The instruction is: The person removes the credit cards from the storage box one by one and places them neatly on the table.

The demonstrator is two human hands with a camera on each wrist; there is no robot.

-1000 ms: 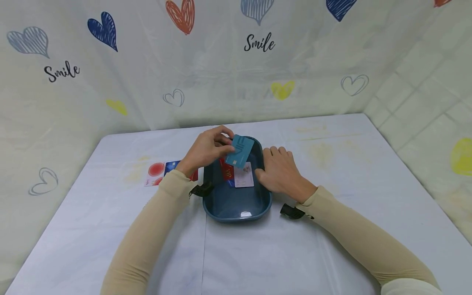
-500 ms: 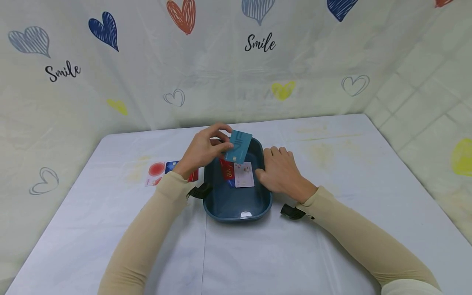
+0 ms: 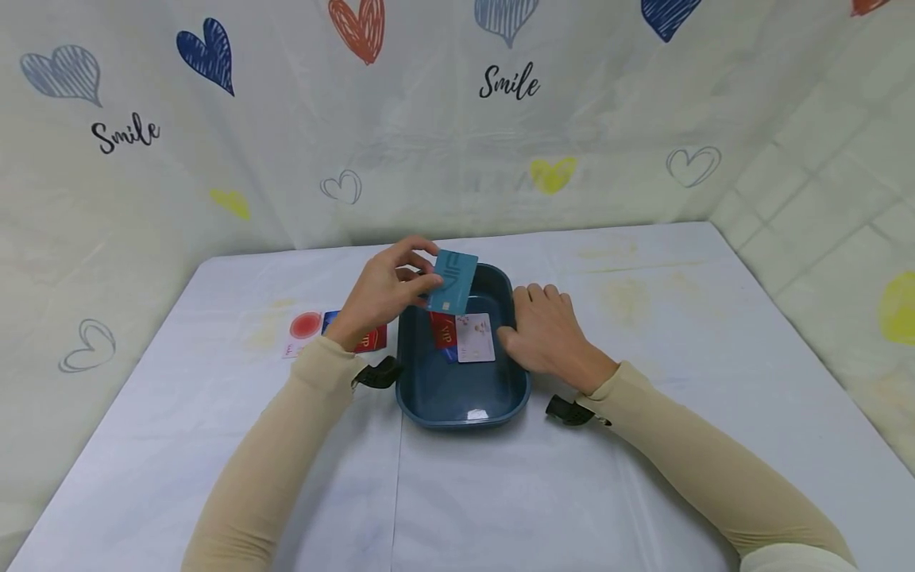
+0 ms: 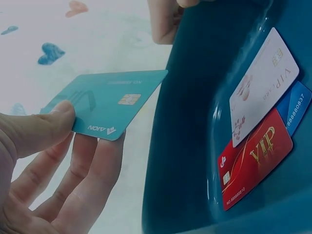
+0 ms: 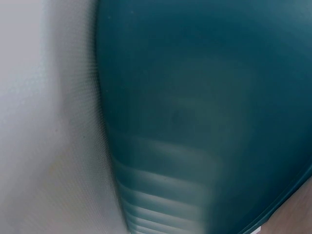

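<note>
Between thumb and fingers, my left hand [image 3: 389, 287] pinches a teal VIP card [image 3: 453, 282] above the far left part of a dark blue tray [image 3: 462, 401]. The left wrist view shows the chip on that teal card [image 4: 109, 100], with the thumb on top and fingers beneath. My right hand [image 3: 550, 330] grips the tray's right rim; its fingertips are hidden behind the wall. Inside the tray lie a white card [image 4: 264, 87], a red VIP card [image 4: 256, 158] and a blue card [image 4: 296, 105], overlapping. The right wrist view shows mostly the tray's outer wall [image 5: 170, 107].
Left of the tray, partly behind my left wrist, more cards lie on the white-covered table: a white card with red circles [image 3: 303, 330], a blue one [image 3: 329, 319] and a red one [image 3: 373, 340]. A curtain with printed hearts [image 3: 422, 119] hangs behind the table.
My left hand has moved left and slightly up with the teal card, uncovering more of the cards in the tray. The right hand has stayed on the rim.
</note>
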